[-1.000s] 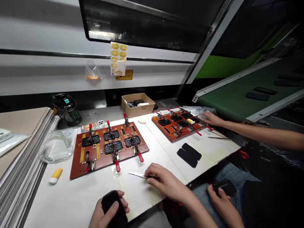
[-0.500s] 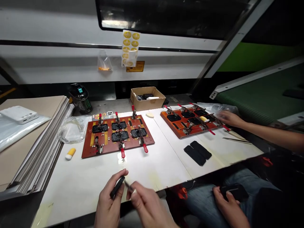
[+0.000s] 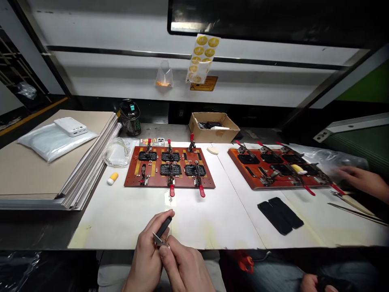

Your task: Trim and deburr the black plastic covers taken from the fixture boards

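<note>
So far, all six nests on the red-brown fixture board (image 3: 169, 182) hold black pieces, while two black pads (image 3: 280, 215) lie loose on the table (image 3: 91, 231). The left hand (image 3: 146, 259) closes around a slim black strip (image 3: 163, 227) near the table's edge; the right hand (image 3: 185, 267) pinches a small steel blade (image 3: 158, 239) against it. The yellow label (image 3: 203, 83) is unreadable.

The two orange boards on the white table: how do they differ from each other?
The left board sits square to the edge of the table, while the right board lies at an angle. The left board looks darker red-brown, the right board brighter orange. The right board has a yellow-tipped tube lying on it, which the left board lacks. Both hold black pieces under red-handled toggle clamps.
</note>
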A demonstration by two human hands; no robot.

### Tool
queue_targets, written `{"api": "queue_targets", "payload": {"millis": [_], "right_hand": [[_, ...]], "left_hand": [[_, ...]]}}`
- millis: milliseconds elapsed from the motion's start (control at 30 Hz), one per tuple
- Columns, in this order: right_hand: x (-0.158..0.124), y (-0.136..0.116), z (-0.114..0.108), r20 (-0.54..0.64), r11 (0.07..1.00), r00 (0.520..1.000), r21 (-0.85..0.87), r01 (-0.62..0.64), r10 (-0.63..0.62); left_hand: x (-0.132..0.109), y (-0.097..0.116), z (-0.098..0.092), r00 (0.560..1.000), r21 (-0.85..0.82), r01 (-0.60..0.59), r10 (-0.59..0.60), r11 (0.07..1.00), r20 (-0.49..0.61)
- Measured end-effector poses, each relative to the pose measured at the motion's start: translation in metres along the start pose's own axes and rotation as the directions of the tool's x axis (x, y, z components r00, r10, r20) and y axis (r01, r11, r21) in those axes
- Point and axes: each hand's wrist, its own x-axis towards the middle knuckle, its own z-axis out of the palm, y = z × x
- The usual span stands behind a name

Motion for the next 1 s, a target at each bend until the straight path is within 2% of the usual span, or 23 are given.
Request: {"api": "queue_targets", "payload": {"millis": [233, 367, 600, 733, 800, 1000], "right_hand": [[-0.001, -0.001, 0.001, -0.037, 1.000, 0.999, 0.001, 0.018, -0.018], [0.001, 0.001, -0.002, -0.117, 0.999, 0.992, -0.009, -0.045, 0.044], [0.003, 0.006, -0.014, -0.217, 0.990, 0.969, 0.093, -0.102, 0.120], [0.002, 0.000, -0.010, -0.111, 0.998, 0.993, 0.062, -0.022, 0.029], [0.002, -0.003, -0.007, -0.068, 1.000, 0.997, 0.024, -0.020, 0.022], [0.004, -0.008, -0.005, -0.075, 0.993, 0.996, -0.107, -0.059, 0.051]], "left_hand": [[-0.001, -0.006, 0.002, 1.000, 0.007, -0.005, 0.006, 1.000, -0.022], [-0.002, -0.010, 0.005, 0.999, -0.034, 0.032, -0.033, 0.999, -0.019], [-0.001, -0.020, 0.005, 0.998, 0.047, 0.031, -0.028, 0.998, -0.063], [-0.001, -0.029, 0.005, 1.000, 0.017, 0.017, -0.017, 1.000, -0.014], [0.000, -0.031, 0.006, 1.000, -0.002, 0.026, -0.026, 1.000, 0.002], [0.002, -0.034, 0.002, 1.000, 0.041, 0.019, -0.020, 0.999, 0.017]]}}
